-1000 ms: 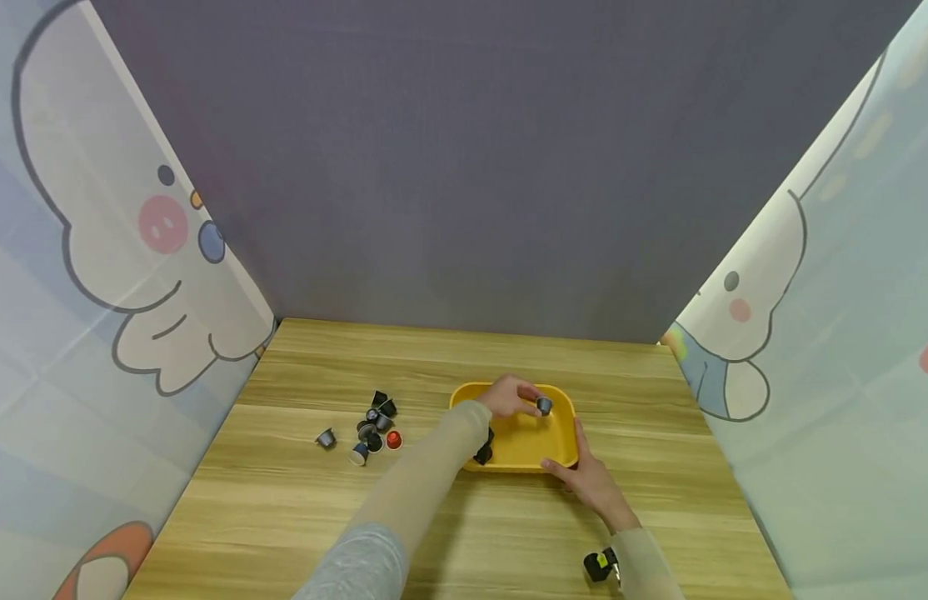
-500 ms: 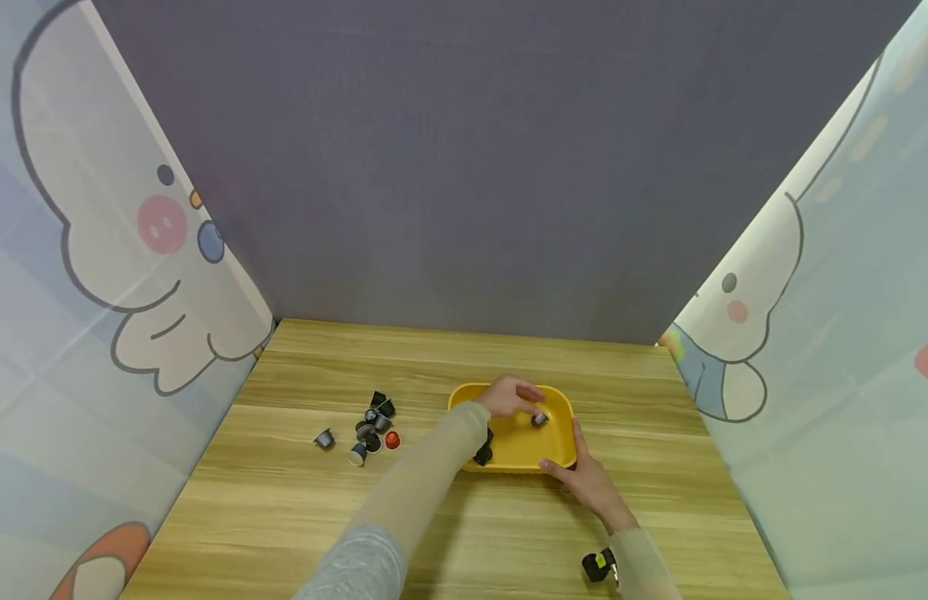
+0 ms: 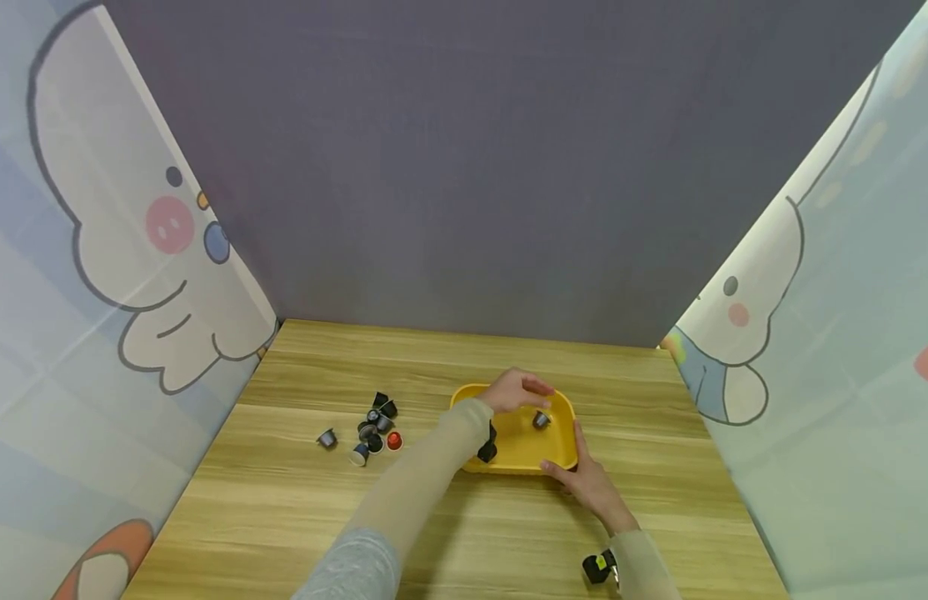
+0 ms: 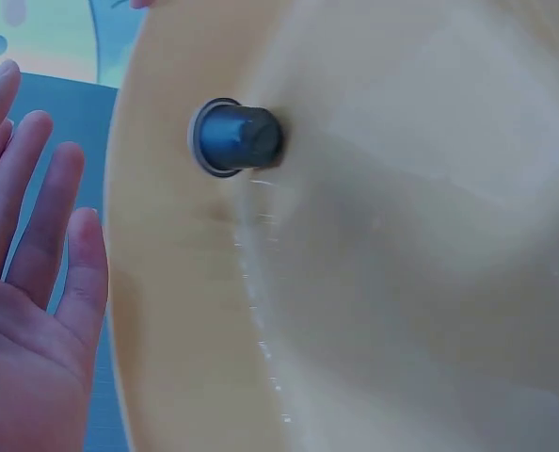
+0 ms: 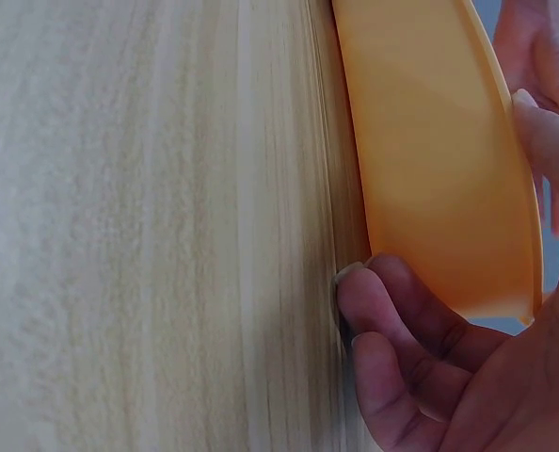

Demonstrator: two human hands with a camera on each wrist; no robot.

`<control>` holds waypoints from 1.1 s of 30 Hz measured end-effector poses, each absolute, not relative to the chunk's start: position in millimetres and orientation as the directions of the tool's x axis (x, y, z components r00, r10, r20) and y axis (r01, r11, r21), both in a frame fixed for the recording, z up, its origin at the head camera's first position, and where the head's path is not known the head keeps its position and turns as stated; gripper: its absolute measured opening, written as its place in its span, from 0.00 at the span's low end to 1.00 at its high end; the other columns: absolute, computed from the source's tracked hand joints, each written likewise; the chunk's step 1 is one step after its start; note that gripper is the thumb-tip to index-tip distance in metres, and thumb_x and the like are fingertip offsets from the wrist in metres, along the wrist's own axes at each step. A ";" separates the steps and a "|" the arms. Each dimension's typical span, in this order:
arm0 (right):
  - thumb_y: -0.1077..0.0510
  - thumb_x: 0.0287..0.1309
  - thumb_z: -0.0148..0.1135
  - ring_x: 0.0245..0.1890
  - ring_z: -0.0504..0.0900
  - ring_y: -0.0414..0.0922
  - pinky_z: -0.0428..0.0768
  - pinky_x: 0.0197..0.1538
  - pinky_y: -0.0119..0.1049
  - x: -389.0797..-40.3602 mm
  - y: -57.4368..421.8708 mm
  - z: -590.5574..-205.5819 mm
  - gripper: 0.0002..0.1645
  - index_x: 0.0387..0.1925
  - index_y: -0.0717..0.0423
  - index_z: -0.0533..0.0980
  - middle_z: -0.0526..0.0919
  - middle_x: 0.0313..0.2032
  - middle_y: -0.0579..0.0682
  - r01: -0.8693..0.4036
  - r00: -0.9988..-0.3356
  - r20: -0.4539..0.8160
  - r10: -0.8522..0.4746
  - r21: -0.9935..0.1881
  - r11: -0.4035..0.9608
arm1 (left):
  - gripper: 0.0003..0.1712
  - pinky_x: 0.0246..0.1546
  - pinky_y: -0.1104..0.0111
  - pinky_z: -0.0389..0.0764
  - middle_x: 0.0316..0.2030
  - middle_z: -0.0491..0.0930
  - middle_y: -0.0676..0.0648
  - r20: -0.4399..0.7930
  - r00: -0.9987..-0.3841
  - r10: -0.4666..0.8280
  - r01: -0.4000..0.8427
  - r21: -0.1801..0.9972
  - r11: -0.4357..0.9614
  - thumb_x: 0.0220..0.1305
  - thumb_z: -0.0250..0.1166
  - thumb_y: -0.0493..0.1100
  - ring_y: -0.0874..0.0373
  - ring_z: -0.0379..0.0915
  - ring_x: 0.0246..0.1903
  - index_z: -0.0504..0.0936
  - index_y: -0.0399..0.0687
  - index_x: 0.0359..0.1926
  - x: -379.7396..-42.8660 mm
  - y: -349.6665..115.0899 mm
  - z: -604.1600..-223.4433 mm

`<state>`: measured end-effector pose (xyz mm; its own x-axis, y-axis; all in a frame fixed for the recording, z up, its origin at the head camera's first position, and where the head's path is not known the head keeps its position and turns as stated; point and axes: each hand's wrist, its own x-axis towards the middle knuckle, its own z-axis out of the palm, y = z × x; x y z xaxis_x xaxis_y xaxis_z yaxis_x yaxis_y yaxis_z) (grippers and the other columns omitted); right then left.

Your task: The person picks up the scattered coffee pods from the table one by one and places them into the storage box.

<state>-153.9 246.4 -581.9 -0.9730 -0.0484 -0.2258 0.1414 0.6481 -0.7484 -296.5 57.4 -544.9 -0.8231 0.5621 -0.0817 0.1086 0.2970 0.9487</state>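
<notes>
A yellow plastic tray [image 3: 518, 468] stands on the table right of centre. Over its far side my left hand [image 3: 518, 390] hovers with fingers spread and nothing in them. Just below those fingers a grey coffee capsule [image 3: 541, 420] lies on the tray floor; the left wrist view shows the same capsule [image 4: 237, 137] on its side by the tray wall. Black capsules [image 3: 487, 448] sit at the tray's left end, partly hidden by the left sleeve. My right hand [image 3: 590, 479] grips the tray's right front corner, thumb at the rim and fingers against the outer wall.
Left of the tray, a loose cluster of dark capsules [image 3: 376, 423] lies on the wooden table [image 3: 284, 517]. A red capsule [image 3: 394, 441] and a blue one [image 3: 360, 454] are at its near side. One grey capsule [image 3: 326, 438] lies further left. Behind rises a grey partition [image 3: 464, 183].
My left hand let go of the grey capsule, which dropped into the tray. The hand then rose slightly, away from it. My right hand kept its hold on the tray.
</notes>
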 end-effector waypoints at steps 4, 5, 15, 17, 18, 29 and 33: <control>0.38 0.60 0.67 0.24 0.78 0.46 0.77 0.30 0.39 -153.7 247.3 -582.7 0.66 0.79 0.46 0.31 0.82 0.32 0.55 0.148 -0.973 -0.229 -0.042 -0.750 0.645 | 0.14 0.50 0.69 0.79 0.45 0.86 0.58 -0.061 -0.822 0.566 0.118 0.954 0.275 0.61 0.73 0.43 0.66 0.80 0.45 0.88 0.52 0.49 -296.0 56.0 -538.1; 0.38 0.60 0.67 0.24 0.78 0.45 0.77 0.30 0.38 -153.4 247.5 -582.7 0.66 0.79 0.46 0.31 0.81 0.32 0.55 0.152 -0.972 -0.233 -0.041 -0.750 0.644 | 0.14 0.50 0.68 0.79 0.44 0.86 0.58 -0.055 -0.824 0.564 0.121 0.955 0.269 0.61 0.73 0.43 0.66 0.80 0.45 0.88 0.52 0.49 -295.3 55.3 -536.4; 0.38 0.61 0.67 0.25 0.78 0.46 0.77 0.31 0.38 -151.3 248.9 -582.7 0.66 0.79 0.45 0.30 0.82 0.36 0.57 0.163 -0.969 -0.244 -0.038 -0.748 0.644 | 0.20 0.52 0.67 0.78 0.47 0.85 0.56 0.005 -0.821 0.571 0.161 0.961 0.223 0.62 0.72 0.45 0.65 0.79 0.48 0.85 0.48 0.55 -285.4 42.4 -518.5; 0.38 0.61 0.67 0.25 0.78 0.45 0.77 0.31 0.38 -151.3 248.9 -582.4 0.66 0.79 0.45 0.31 0.82 0.38 0.58 0.163 -0.969 -0.243 -0.037 -0.748 0.644 | 0.20 0.52 0.67 0.78 0.48 0.85 0.56 0.029 -0.816 0.578 0.177 0.963 0.202 0.62 0.72 0.45 0.64 0.79 0.48 0.85 0.48 0.55 -284.1 38.7 -515.7; 0.38 0.61 0.67 0.25 0.78 0.46 0.77 0.31 0.38 -151.3 248.9 -582.3 0.66 0.80 0.45 0.31 0.82 0.39 0.58 0.163 -0.970 -0.242 -0.036 -0.748 0.643 | 0.20 0.52 0.67 0.78 0.48 0.85 0.56 0.043 -0.813 0.580 0.187 0.964 0.190 0.63 0.72 0.45 0.64 0.79 0.49 0.84 0.47 0.55 -283.6 36.8 -514.6; 0.37 0.60 0.67 0.26 0.79 0.46 0.77 0.31 0.38 -151.9 249.5 -582.4 0.66 0.80 0.45 0.31 0.82 0.43 0.62 0.161 -0.971 -0.237 -0.032 -0.746 0.646 | 0.21 0.49 0.67 0.80 0.50 0.84 0.58 0.161 -0.809 0.566 0.280 0.951 0.131 0.64 0.71 0.47 0.63 0.79 0.49 0.84 0.47 0.56 -274.7 9.7 -511.1; 0.36 0.60 0.67 0.25 0.79 0.45 0.77 0.31 0.38 -152.8 248.4 -583.3 0.66 0.80 0.45 0.32 0.82 0.40 0.60 0.155 -0.973 -0.230 -0.032 -0.746 0.647 | 0.22 0.47 0.65 0.81 0.51 0.84 0.56 0.192 -0.805 0.561 0.308 0.944 0.119 0.64 0.71 0.48 0.56 0.79 0.51 0.84 0.47 0.57 -267.0 -5.8 -510.6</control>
<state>-152.8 248.4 -583.3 -0.9726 -0.0323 -0.2304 0.1553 0.6472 -0.7463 -267.0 -5.8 -510.6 -0.8054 0.5608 0.1921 0.3081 0.1192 0.9439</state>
